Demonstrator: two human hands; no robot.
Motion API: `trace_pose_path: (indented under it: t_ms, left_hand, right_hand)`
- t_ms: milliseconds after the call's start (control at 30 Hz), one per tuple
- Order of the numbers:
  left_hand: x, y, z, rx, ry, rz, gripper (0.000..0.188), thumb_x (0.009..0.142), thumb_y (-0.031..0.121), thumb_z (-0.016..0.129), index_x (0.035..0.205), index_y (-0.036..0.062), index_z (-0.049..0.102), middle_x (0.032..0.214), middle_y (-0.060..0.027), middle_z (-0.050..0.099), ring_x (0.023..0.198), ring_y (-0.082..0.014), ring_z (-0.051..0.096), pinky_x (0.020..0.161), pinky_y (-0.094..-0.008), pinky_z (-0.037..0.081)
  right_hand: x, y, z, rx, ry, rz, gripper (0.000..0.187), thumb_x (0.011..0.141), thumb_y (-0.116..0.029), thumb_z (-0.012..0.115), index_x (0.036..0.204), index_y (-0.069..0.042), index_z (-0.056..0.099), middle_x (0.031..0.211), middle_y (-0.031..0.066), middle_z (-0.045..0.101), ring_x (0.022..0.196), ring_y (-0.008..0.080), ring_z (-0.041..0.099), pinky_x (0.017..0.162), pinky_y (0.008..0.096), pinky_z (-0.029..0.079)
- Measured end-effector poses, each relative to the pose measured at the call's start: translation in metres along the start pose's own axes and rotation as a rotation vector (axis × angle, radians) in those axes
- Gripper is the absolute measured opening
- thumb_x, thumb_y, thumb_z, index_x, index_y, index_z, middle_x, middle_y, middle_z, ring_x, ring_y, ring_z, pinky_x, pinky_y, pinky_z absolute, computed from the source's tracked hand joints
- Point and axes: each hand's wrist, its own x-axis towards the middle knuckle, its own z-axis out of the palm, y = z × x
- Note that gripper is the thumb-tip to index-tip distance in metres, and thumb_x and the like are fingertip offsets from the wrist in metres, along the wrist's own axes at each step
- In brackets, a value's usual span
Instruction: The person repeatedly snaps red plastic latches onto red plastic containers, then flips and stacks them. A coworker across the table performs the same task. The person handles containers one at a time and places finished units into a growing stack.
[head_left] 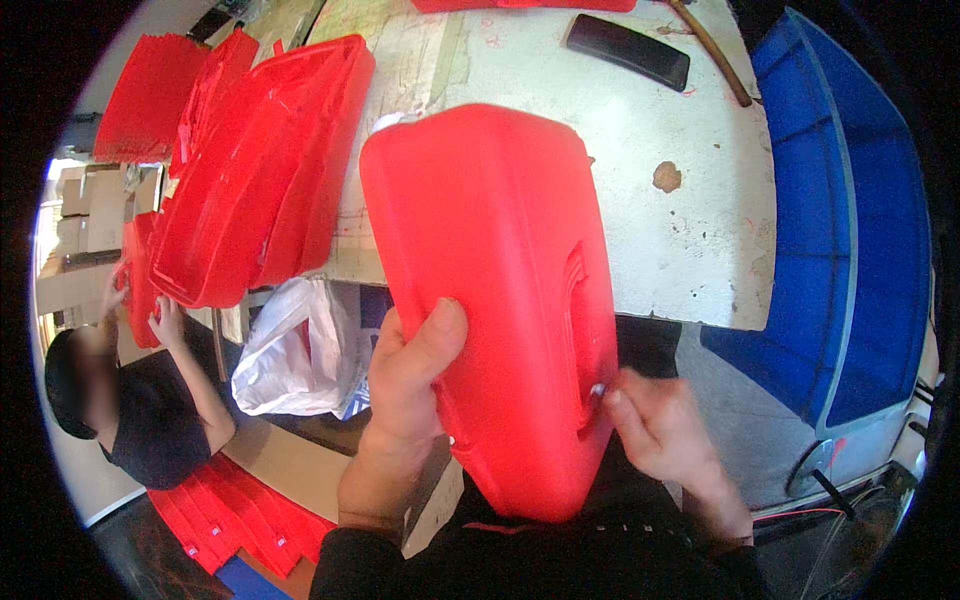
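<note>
The red plastic case is held tilted above the near edge of the white table, its lower end close to the person's body. The left hand is clamped on its left side, thumb lying on the front face, while the right hand touches the right edge with closed fingertips at a small metal part. More red case shells lie stacked at the table's left edge, a black flat device lies at the far edge, a blue crate stands at the right, and another person works at the left.
</note>
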Motion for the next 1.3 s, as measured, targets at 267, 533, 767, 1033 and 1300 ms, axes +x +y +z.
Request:
trace_pose_path:
  t_ms: [267,533,767,1033,1300]
  left_hand:
    - [-0.03,0.093,0.018,0.269,0.016,0.504,0.047,0.084,0.017,0.076,0.125,0.0017,0.06,0.113,-0.0077,0.069,0.101,-0.0151,0.066,0.09,-0.033,0.052]
    - [0.001,0.291,0.046,1.758,0.02,1.157,0.037,0.088,0.027,0.071,0.109,-0.0024,0.064,0.093,-0.0205,0.071,0.085,-0.0303,0.071,0.077,-0.0418,0.056]
    - [0.177,0.234,-0.062,2.382,0.414,0.31,0.039,0.079,0.026,0.074,0.104,0.0008,0.059,0.103,-0.0261,0.066,0.099,-0.0419,0.065,0.083,-0.051,0.053]
    - [0.234,0.216,-0.096,2.302,0.312,0.405,0.036,0.081,0.026,0.068,0.103,-0.0014,0.06,0.098,-0.0258,0.067,0.097,-0.0436,0.065,0.083,-0.0526,0.052]
    - [0.214,0.208,-0.041,2.27,0.331,0.295,0.04,0.09,0.034,0.062,0.114,0.0032,0.062,0.102,-0.0253,0.069,0.1,-0.0418,0.065,0.084,-0.0519,0.052]
  right_hand:
    - [0.032,0.0,-0.018,0.084,0.33,-0.289,0.016,0.092,-0.016,0.064,0.088,-0.001,0.058,0.073,0.0192,0.064,0.063,0.0348,0.066,0.055,0.0414,0.05]
    - [0.088,0.054,-0.083,-0.785,0.701,0.005,0.033,0.089,-0.006,0.06,0.121,-0.001,0.053,0.103,0.0223,0.067,0.101,0.0343,0.066,0.087,0.0437,0.053]
    - [-0.109,0.033,-0.255,-0.504,0.658,-0.052,0.028,0.088,0.004,0.046,0.109,-0.001,0.064,0.103,0.0181,0.065,0.104,0.0289,0.063,0.088,0.0427,0.052]
    - [0.01,0.321,-0.322,-1.257,0.108,0.59,0.052,0.09,-0.015,0.059,0.141,-0.014,0.05,0.145,0.0133,0.049,0.133,0.0327,0.048,0.108,0.046,0.041]
    - [0.038,0.516,-0.288,-1.144,-0.07,0.429,0.078,0.095,-0.041,0.049,0.154,0.001,0.022,0.162,0.0205,0.019,0.151,0.0352,0.016,0.121,0.055,0.013]
